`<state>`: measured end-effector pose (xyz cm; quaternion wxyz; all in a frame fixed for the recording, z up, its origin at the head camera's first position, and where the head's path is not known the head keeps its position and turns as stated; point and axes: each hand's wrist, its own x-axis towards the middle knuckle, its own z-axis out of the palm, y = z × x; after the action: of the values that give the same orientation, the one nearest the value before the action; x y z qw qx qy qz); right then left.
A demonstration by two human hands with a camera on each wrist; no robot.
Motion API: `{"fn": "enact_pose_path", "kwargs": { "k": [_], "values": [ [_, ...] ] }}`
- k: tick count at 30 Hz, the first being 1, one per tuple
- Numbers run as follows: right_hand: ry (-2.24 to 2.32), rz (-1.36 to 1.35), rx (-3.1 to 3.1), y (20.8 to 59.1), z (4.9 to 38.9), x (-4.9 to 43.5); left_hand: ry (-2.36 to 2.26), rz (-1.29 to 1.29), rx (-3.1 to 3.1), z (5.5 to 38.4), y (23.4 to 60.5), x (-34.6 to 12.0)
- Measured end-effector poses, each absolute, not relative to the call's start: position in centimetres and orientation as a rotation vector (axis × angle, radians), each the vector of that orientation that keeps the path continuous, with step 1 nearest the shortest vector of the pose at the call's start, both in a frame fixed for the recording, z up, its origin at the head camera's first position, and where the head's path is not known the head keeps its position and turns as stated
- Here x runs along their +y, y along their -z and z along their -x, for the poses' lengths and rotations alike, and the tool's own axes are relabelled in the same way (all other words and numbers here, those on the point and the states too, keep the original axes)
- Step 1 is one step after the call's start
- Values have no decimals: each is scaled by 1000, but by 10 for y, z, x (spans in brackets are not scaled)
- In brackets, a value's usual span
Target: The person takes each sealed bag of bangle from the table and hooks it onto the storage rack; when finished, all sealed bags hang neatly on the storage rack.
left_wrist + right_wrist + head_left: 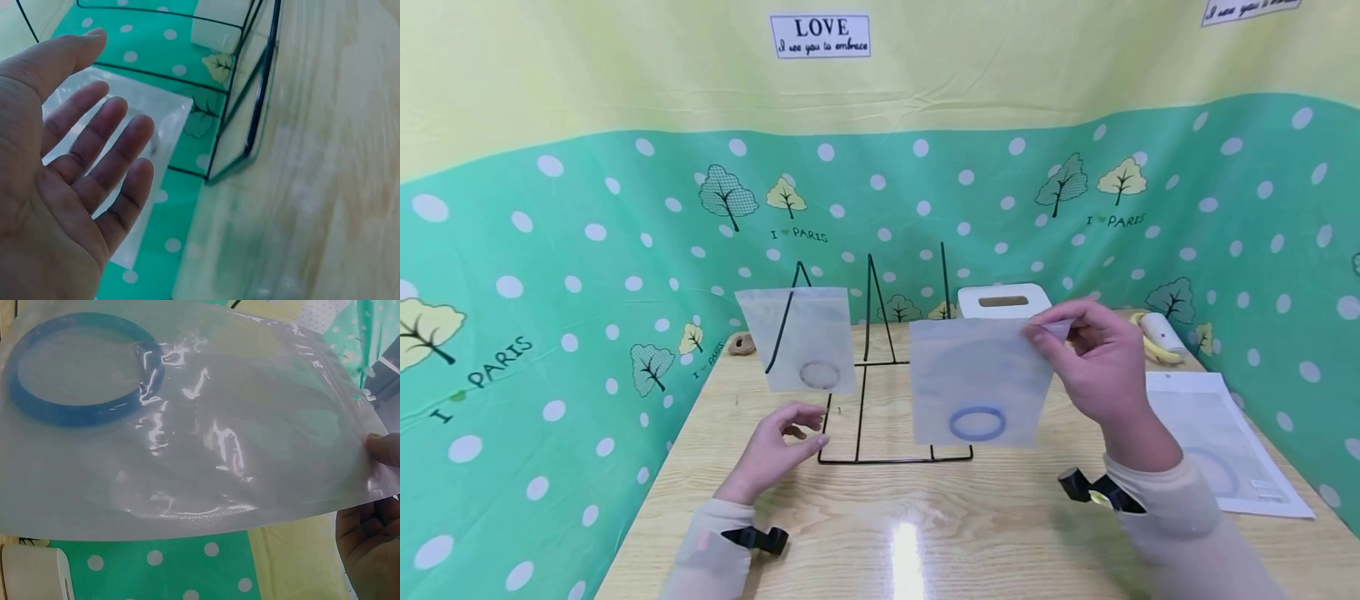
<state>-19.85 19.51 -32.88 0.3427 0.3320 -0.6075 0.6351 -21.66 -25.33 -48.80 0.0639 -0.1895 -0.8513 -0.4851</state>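
Between thumb and fingers, my right hand (pixel 1101 358) pinches the top right corner of a frosted zip bag (pixel 970 358). A blue ring (pixel 78 415), like a bangle, lies inside near the bag's bottom. This bag is held up in front of the right part of a black wire rack (pixel 895 461). Another frosted bag (pixel 812 333), with a thin brownish ring in it, hangs at the rack's left prong. Below that bag is my left hand (pixel 778 450), its fingers loosely bent and nothing in them; the left wrist view shows its palm and the bag behind.
Behind the rack stands a white object with a slot (pixel 1037 296). Bananas (pixel 1161 354) and a white roll lie at the back right. A large white-edged bag (pixel 1195 396) lies flat at right. A small brown object (pixel 742 342) sits at the back left, near the dotted cloth.
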Motion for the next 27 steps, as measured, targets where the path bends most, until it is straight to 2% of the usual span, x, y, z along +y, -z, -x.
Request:
{"fn": "enact_pose_path", "kwargs": {
  "k": [13,27],
  "values": [
    [-1710,-849,-1569,337,201,175,1436,799,-2472,205,466,-223],
    [-1733,-876,-1585,345,200,147,1552,872,-2432,196,467,-190]
  ]
}}
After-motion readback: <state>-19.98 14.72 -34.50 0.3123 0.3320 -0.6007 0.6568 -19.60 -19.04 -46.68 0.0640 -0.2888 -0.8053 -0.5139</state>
